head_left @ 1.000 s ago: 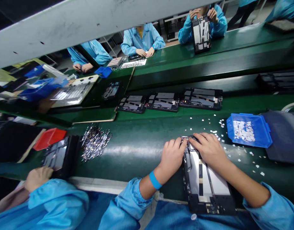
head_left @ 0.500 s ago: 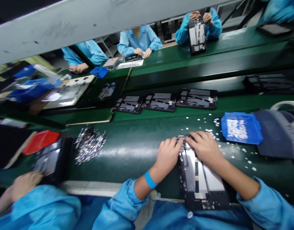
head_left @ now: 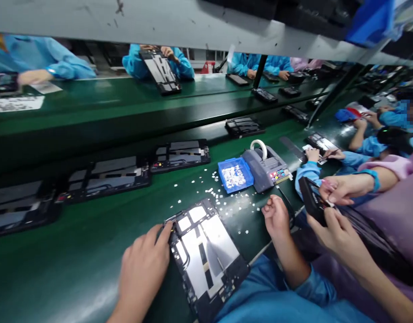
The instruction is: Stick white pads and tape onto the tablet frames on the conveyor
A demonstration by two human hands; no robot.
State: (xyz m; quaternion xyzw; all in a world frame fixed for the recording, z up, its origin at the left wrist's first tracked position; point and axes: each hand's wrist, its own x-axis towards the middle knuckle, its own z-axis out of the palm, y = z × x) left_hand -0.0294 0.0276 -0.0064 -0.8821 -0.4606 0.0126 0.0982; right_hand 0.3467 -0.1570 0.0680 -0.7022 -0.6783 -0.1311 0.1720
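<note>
Left hand [head_left: 142,269] lies flat, fingertips pressed on the near-left corner of the open tablet chassis [head_left: 206,255] on the near belt; right hand [head_left: 276,217], loosely curled and empty, hovers near the scattered white pads [head_left: 223,199], so the fitting step looks underway, calling for one pad to be picked next

Assembly hall. A long green bench [head_left: 75,251] fills the near ground, glossy under overhead light. Beyond it runs a dark conveyor channel [head_left: 102,134], then a second green bench [head_left: 102,96] on the far side, both receding to the right. A pale grey overhead beam [head_left: 132,22] crosses the top of the view, and a dark slanted post [head_left: 260,72] rises from the far bench at centre right.
</note>
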